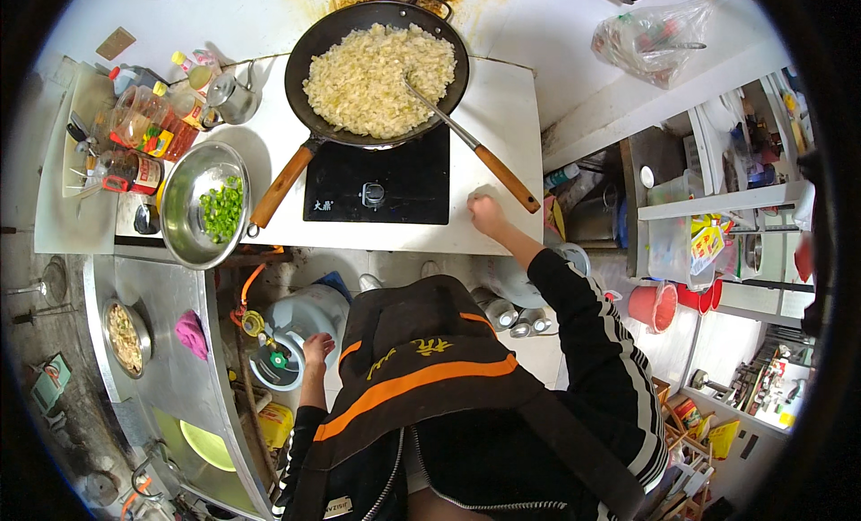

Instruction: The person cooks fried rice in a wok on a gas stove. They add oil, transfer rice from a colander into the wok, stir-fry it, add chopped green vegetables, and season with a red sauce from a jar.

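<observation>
A black wok (pixel 296 84) with a wooden handle stands on the back part of a black induction cooktop (pixel 410 185). Chopped pale food (pixel 377 77) fills it, and a metal spatula with a wooden handle (pixel 504 174) leans in it, the handle reaching over the counter. My right hand (pixel 485 213) rests loosely curled on the white counter, right of the cooktop and below the spatula's handle, not touching either; whether its fingers are fully closed is unclear. My left hand (pixel 319 349) hangs beside my apron, fingers loosely bent, nothing visible in it. A steel bowl (pixel 178 211) of chopped green vegetable (pixel 220 210) sits left of the wok's handle.
Sauce bottles (pixel 144 174) and a metal pitcher (pixel 232 98) crowd the counter's left. A steel worktable (pixel 168 285) at lower left bears a pink cloth (pixel 192 334) and a bowl of food (pixel 126 339). A gas cylinder (pixel 309 312) stands below the counter. Shelves (pixel 726 201) are at right.
</observation>
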`<action>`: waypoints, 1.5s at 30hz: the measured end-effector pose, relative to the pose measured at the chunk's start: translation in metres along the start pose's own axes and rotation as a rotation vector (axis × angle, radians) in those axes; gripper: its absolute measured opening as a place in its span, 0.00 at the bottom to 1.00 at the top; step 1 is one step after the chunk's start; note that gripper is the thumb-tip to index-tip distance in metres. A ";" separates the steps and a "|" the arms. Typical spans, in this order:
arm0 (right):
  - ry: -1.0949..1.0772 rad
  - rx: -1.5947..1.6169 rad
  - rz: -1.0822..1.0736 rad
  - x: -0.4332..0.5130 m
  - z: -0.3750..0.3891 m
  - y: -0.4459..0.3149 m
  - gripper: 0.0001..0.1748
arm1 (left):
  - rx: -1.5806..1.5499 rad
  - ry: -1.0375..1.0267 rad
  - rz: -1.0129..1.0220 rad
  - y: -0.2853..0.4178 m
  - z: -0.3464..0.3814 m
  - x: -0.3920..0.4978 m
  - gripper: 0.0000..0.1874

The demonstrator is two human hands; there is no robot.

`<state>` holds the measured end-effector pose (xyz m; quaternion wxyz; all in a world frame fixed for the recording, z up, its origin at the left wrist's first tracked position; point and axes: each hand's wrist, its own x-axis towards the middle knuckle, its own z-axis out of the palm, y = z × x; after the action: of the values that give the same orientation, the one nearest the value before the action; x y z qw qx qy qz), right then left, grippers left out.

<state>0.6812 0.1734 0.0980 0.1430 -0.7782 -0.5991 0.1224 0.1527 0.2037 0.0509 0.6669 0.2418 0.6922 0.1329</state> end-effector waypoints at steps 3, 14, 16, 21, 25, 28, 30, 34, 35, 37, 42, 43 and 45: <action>-0.052 0.068 -0.054 0.010 -0.042 -0.030 0.06 | -0.013 0.011 0.002 -0.001 -0.003 0.001 0.09; 0.307 0.226 -0.354 0.195 -0.187 -0.174 0.11 | -0.033 -0.024 0.000 -0.007 -0.007 0.018 0.09; 0.300 0.008 -0.379 0.204 -0.178 -0.170 0.16 | -0.029 -0.045 0.029 -0.004 -0.009 0.019 0.09; 0.494 0.141 -0.433 0.146 -0.154 -0.163 0.12 | -0.096 0.037 0.012 -0.006 -0.020 0.023 0.08; 0.062 0.166 -0.374 0.073 -0.109 -0.164 0.09 | -0.047 0.098 -0.024 -0.030 -0.032 0.010 0.08; -0.092 0.251 -0.353 0.054 -0.058 -0.171 0.03 | -0.099 0.216 -0.060 -0.058 -0.032 -0.017 0.06; -0.189 0.268 -0.392 0.045 -0.022 -0.186 0.02 | -0.141 0.278 -0.069 -0.082 -0.026 -0.038 0.05; -0.365 0.375 -0.569 0.015 0.030 -0.227 0.04 | -0.257 0.417 -0.119 -0.157 -0.013 -0.099 0.06; -0.405 0.396 -0.603 0.008 0.039 -0.239 0.04 | -0.272 0.446 -0.115 -0.174 -0.014 -0.107 0.06; -0.474 0.372 -0.657 -0.008 0.054 -0.266 0.04 | -0.302 0.522 -0.201 -0.215 -0.019 -0.129 0.06; -0.584 0.443 -0.660 -0.039 0.099 -0.367 0.09 | -0.510 0.603 -0.266 -0.298 -0.072 -0.165 0.05; -0.583 0.472 -0.665 -0.043 0.112 -0.393 0.10 | -0.585 0.623 -0.227 -0.311 -0.086 -0.170 0.05; -0.501 0.443 -0.679 -0.034 0.147 -0.457 0.14 | -0.718 0.658 -0.166 -0.343 -0.117 -0.185 0.06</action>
<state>0.2099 0.2619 0.1308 0.1886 -0.4356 -0.7951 0.3775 -0.0180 -0.1653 0.0451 0.4624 -0.1140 0.7935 0.3789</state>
